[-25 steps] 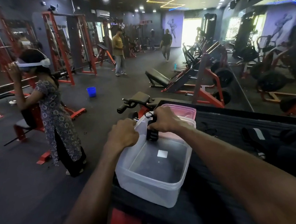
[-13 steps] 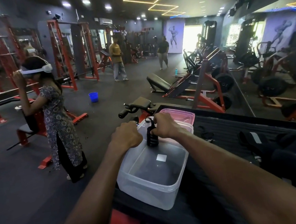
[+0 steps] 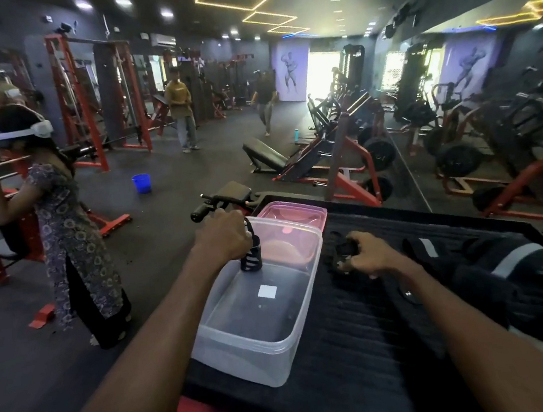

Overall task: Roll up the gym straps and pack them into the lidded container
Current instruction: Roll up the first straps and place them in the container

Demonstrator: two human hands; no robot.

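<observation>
Rolled strap (image 3: 251,258): upright in my fist, hanging over the far end of the clear container (image 3: 248,354).
Left hand (image 3: 222,238): closed round that roll.
Right hand (image 3: 368,255): fingers curled on another dark strap (image 3: 345,251) lying on the black mat (image 3: 368,348).
Pink lid (image 3: 293,211): just behind the container.

Container (image 3: 248,354) on bench (image 3: 368,348); lid (image 3: 312,212) behind it, loose straps (image 3: 417,248) to right.

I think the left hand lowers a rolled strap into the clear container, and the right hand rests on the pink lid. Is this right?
Not fully. In the head view the left hand does hold the rolled strap over the clear container, but the right hand grasps another strap on the black bench, beside the pink lid, not on it.
</observation>
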